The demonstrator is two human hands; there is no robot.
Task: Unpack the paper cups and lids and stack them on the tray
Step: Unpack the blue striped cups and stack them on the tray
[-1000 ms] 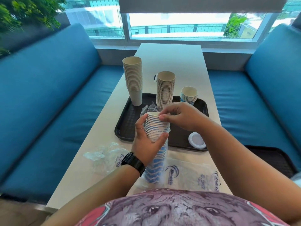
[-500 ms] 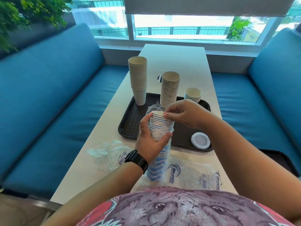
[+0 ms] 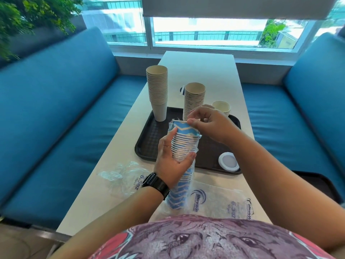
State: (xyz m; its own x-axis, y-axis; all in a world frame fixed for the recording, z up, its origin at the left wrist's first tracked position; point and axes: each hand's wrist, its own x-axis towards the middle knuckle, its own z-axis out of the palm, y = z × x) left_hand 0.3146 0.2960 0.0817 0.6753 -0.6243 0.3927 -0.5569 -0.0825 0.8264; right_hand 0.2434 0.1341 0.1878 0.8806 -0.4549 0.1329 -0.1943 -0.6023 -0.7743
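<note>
Unpacking is in hand: stack (image 3: 183, 146) is gripped by left hand (image 3: 172, 161), top cup (image 3: 184, 128) pinched above those fingers by right hand (image 3: 207, 122); next, it must be lifted free toward tray (image 3: 147, 144).

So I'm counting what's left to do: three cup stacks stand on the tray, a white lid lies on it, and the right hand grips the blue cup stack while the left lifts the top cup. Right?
Not quite: the hands are swapped. The head view shows the left hand gripping the blue cup stack, while the right hand lifts the top cup. Three cup stacks and the white lid are on the tray.
</note>
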